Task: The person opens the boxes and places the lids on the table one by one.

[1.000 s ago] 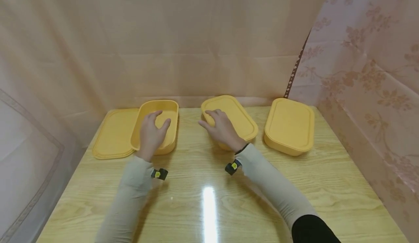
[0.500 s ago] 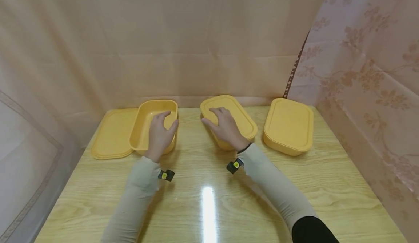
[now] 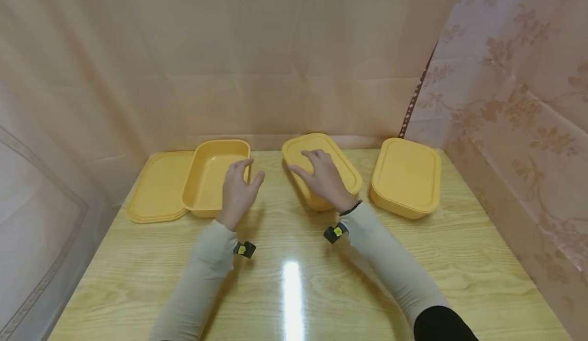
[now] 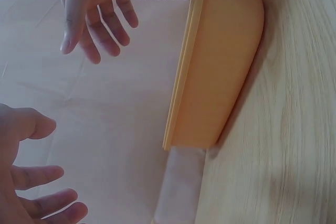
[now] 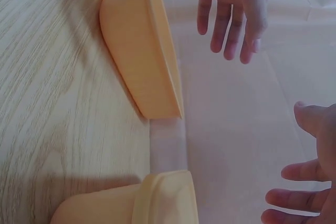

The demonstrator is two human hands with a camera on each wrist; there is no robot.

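Over the right edge of an uncovered yellow food container (image 3: 202, 188) hovers my left hand (image 3: 239, 193), its fingers spread and holding nothing. That container's inside looks bare, and its left rim overlaps a flat yellow lid (image 3: 158, 190) on the table. My right hand (image 3: 323, 180) hangs above the middle container (image 3: 340, 165), which has its lid on and stands at an angle. In the right wrist view the right hand's fingers (image 5: 299, 200) are apart with nothing between them. The left wrist view shows the left hand's fingers (image 4: 42, 203) apart in the same way.
A third yellow container (image 3: 406, 177), lid on, stands at the right. All sit along the back of a wood-grain table (image 3: 358, 290). A beige curtain (image 3: 275, 75) hangs right behind them, and a flowered cloth (image 3: 519, 116) closes off the right side.
My left hand has moved right, from over the uncovered container to its right edge. The right hand has shifted slightly right above the middle container. The containers have stayed in place.
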